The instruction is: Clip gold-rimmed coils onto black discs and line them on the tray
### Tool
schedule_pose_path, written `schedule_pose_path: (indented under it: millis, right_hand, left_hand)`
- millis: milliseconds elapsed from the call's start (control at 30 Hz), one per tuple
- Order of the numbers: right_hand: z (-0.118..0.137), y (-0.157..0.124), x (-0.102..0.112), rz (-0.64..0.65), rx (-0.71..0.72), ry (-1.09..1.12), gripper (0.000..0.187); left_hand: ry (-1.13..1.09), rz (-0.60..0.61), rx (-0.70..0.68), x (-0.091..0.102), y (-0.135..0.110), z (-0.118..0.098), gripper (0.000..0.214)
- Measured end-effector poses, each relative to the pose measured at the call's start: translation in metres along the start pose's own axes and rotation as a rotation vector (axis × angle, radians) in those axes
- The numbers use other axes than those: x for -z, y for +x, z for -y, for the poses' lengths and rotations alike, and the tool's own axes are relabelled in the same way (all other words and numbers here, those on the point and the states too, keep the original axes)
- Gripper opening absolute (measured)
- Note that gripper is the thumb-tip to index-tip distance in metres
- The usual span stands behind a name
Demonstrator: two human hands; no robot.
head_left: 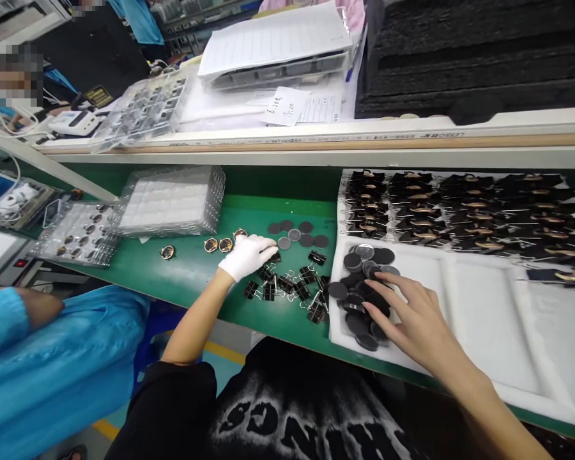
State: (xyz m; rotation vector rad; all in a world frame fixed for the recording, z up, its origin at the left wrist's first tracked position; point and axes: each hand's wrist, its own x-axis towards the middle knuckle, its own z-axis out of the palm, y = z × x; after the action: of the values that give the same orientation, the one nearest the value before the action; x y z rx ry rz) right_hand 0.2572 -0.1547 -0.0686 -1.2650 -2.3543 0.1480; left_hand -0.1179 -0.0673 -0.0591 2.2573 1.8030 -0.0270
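My left hand (248, 254), in a white glove, rests on the green bench (182, 268) with its fingers curled, reaching toward a black binder clip (274, 257) at the fingertips. More binder clips (287, 286) lie scattered just below it. Round gold-rimmed parts (218, 245) sit to its left, and grey discs (297, 234) lie just beyond it. My right hand (409, 316), bare, lies with fingers spread over a pile of dark discs (364, 287) in the left compartment of a white foam tray (483, 319).
Rows of clipped black assemblies (460, 214) fill the tray's far part. Clear blister trays (170, 201) stand at the back left, one (76, 236) holding small parts. A person in blue (52, 358) sits at my left. A shelf (316, 144) with papers (275, 45) runs above.
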Motion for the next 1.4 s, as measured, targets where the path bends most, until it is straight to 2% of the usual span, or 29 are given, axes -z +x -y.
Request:
schedule_pose_path:
  millis: [67,167,267,333,500,667,767,833,900,933,967,1033,1133,1200,1267,1400]
  right_hand:
    - [-0.001,-0.003,0.001,0.012,0.010,-0.004,0.034]
    - [-0.003,-0.010,-0.004,0.016,0.032,-0.013,0.033]
    - [-0.004,-0.015,-0.011,0.027,0.028,0.002,0.029]
    - [-0.004,-0.015,-0.013,0.039,0.018,0.021,0.028]
    - [0.003,-0.007,-0.007,0.013,0.025,0.055,0.022]
    - [0.015,-0.009,-0.006,-0.064,0.089,0.025,0.025]
    - [0.017,-0.012,-0.008,-0.084,0.034,0.077,0.018]
    - [0.017,-0.012,-0.010,-0.067,-0.015,0.115,0.011]
    - [0.016,-0.012,-0.012,-0.018,-0.041,0.123,0.004]
    - [0.016,-0.012,-0.012,0.008,-0.040,0.108,0.007]
    - [0.016,-0.012,-0.013,0.025,-0.033,0.088,0.010]
    - [0.017,-0.012,-0.014,0.028,-0.024,0.060,0.013]
    - [0.018,-0.012,-0.014,0.012,-0.033,0.124,0.008]
    - [0.019,-0.013,-0.012,0.020,-0.015,0.180,0.011]
    - [0.019,-0.014,-0.009,-0.006,0.048,0.199,0.021]
    - [0.025,-0.011,-0.007,-0.309,0.147,0.229,0.052]
  left_hand:
    - [-0.001,-0.026,0.023,0.008,-0.004,0.010,0.042]
    - [0.043,-0.084,0.168,0.024,-0.013,0.039,0.049]
    - [0.074,-0.046,0.234,0.033,-0.016,0.067,0.056]
    - [0.075,0.004,0.229,0.033,-0.011,0.076,0.062]
    - [0.065,0.097,0.233,0.022,0.018,0.072,0.057]
    - [-0.010,0.034,0.207,0.025,0.029,0.065,0.031]
    - [-0.088,-0.061,0.195,0.028,0.024,0.051,0.032]
    - [-0.226,-0.122,0.186,0.028,0.018,0.031,0.035]
    - [-0.551,-0.160,0.159,0.026,0.009,0.003,0.036]
    - [-0.778,-0.158,0.140,0.024,0.004,-0.013,0.035]
    - [-0.997,-0.119,0.118,0.022,-0.002,-0.028,0.035]
    - [-1.378,0.056,0.087,0.015,-0.013,-0.056,0.037]
    - [-1.740,0.331,0.073,0.005,-0.024,-0.086,0.046]
    - [-1.815,0.385,0.070,-0.001,-0.027,-0.097,0.050]
    - [-1.782,0.352,0.069,-0.005,-0.028,-0.105,0.051]
    - [-1.606,0.285,0.118,-0.007,-0.030,-0.119,0.052]
